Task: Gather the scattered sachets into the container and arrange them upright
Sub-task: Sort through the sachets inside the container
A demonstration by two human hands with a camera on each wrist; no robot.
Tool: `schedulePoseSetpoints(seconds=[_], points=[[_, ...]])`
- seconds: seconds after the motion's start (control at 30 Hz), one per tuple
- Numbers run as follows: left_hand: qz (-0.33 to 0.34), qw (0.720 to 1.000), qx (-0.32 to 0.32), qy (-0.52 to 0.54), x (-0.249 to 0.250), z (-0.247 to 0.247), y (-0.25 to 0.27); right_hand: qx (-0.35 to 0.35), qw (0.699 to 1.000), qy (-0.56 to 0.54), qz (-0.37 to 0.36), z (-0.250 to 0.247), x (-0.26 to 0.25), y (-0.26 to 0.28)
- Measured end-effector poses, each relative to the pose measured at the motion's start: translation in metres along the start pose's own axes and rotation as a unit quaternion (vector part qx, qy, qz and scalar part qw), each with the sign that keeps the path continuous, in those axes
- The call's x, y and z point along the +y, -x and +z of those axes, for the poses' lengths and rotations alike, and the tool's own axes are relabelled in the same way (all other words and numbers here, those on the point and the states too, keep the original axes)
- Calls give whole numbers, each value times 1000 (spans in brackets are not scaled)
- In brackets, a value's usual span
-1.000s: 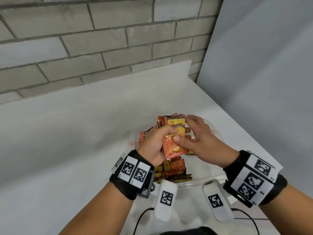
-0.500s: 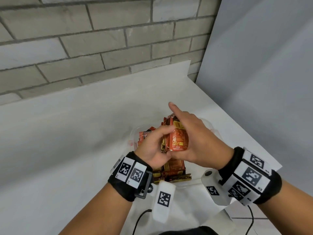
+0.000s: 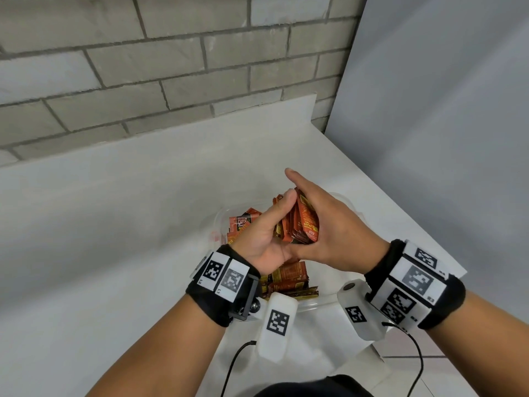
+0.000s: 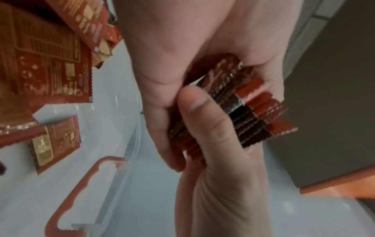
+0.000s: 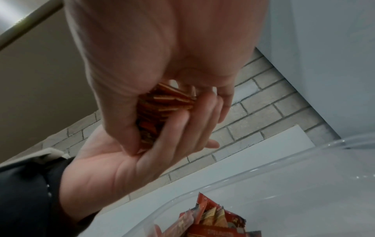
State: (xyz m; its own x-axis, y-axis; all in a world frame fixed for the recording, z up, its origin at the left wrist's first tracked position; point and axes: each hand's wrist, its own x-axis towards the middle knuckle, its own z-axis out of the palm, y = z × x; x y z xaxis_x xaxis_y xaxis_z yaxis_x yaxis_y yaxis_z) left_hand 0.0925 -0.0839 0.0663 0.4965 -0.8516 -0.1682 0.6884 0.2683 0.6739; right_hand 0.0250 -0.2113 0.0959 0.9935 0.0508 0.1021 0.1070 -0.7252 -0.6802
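the two hands hide most of the stack of sachets (image 3: pixel 303 224) and part of the clear container (image 3: pixel 347 200) under them, so i cannot count the sachets. the left hand (image 3: pixel 266 239) and the right hand (image 3: pixel 332 233) press the stack between them above the container, fingers curled round it, right forefinger straight toward 12 o'clock. the container stands on a white table (image 3: pixel 114 224) with a brick wall (image 3: pixel 171 67) at 12 o'clock, and loose sachets (image 3: pixel 286 277) lie inside at 6 o'clock.
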Motion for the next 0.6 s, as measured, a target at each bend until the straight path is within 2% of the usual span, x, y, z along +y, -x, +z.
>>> schedulePoseSetpoints(seconds=[0.17, 0.23, 0.3, 0.37, 0.4, 0.43, 0.5, 0.53, 0.6], points=[[-3, 1000, -5, 21, -2, -5, 0, -59, 997, 33, 29, 0, -6, -8], [3, 999, 7, 33, 1, -9, 1, -78, 995, -14, 55, -7, -13, -9], [27, 998, 44, 44, 7, -19, 5, -21, 991, -90, 101, -19, -13, -12], [64, 994, 76, 52, 17, -31, 12, 79, 971, -119, 190, -30, 1, -19], [79, 991, 88, 63, 22, -37, 16, 95, 957, -112, 250, -32, 11, -24], [90, 988, 98, 73, 24, -42, 18, 69, 939, -107, 319, -30, 20, -26], [96, 985, 120, 77, 26, -47, 20, -30, 888, -121, 443, -19, 36, -31], [94, 984, 129, 75, 26, -48, 20, -68, 866, -120, 481, -13, 40, -33], [88, 984, 139, 72, 24, -49, 19, -127, 852, -71, 502, -2, 45, -37]])
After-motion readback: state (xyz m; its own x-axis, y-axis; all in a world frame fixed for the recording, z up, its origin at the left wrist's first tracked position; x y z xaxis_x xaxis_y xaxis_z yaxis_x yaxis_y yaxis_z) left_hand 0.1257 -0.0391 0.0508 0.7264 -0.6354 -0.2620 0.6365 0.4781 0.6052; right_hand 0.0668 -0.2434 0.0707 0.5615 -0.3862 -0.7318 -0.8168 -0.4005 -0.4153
